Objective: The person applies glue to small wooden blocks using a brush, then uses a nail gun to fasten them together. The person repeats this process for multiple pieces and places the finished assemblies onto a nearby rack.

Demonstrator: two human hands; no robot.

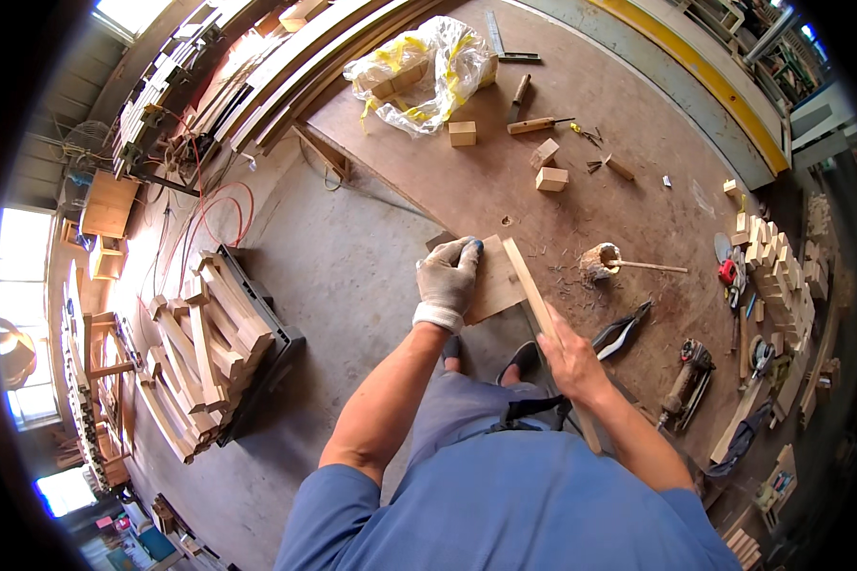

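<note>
My left hand [450, 279], in a pale work glove with a dark blue thumb tip, is closed on a flat wooden board [497, 285] at the workbench's near edge. My bare right hand [575, 360] is wrapped round a long, narrow wooden strip [528, 285]. The strip's far end lies along the board's right side; its lower end passes below my right hand toward my waist. Whether strip and board touch cannot be made out. Right of them stands a crusted pot [600, 259] with a thin stick [652, 266] in it.
The brown workbench [419, 171] bears a clear plastic bag [433, 71], small wood blocks [551, 179], a square [514, 57], a wooden-handled tool [533, 125], a black-and-white hand tool [624, 331] and a power tool [687, 381]. Stacked wooden parts [200, 357] sit on a black pallet [276, 338] at left.
</note>
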